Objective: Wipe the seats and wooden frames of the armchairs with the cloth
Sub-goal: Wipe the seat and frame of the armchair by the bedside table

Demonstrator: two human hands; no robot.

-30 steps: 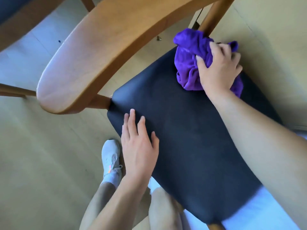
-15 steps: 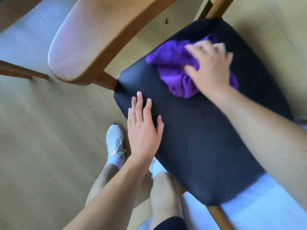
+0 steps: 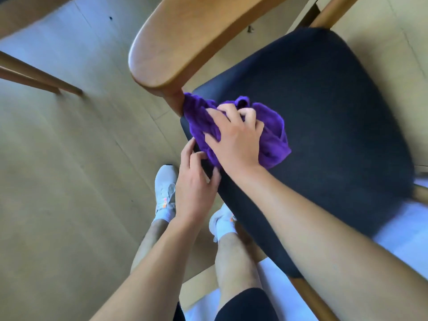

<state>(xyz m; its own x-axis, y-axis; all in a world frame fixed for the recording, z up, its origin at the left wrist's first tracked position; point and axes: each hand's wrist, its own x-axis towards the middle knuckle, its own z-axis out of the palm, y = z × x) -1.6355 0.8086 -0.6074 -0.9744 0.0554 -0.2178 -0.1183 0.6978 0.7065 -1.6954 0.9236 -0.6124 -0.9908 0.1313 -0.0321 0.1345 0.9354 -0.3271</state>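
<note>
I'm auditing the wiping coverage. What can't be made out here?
Head view only:
Seat beneath the purple cloth: covered by cloth and right hand.
Armrest: far end cut off by the top edge.
Seat's near edge: partly hidden by the right forearm.
Left hand: unclear whether its fingers touch cloth or only seat.

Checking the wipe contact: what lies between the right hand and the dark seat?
The purple cloth, bunched under the right hand on the seat; the head view shows it.

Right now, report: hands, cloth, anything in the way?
Right hand grips purple cloth on black seat corner. Left hand holds seat edge. Cloth touches wooden armrest post; nothing blocking.
</note>
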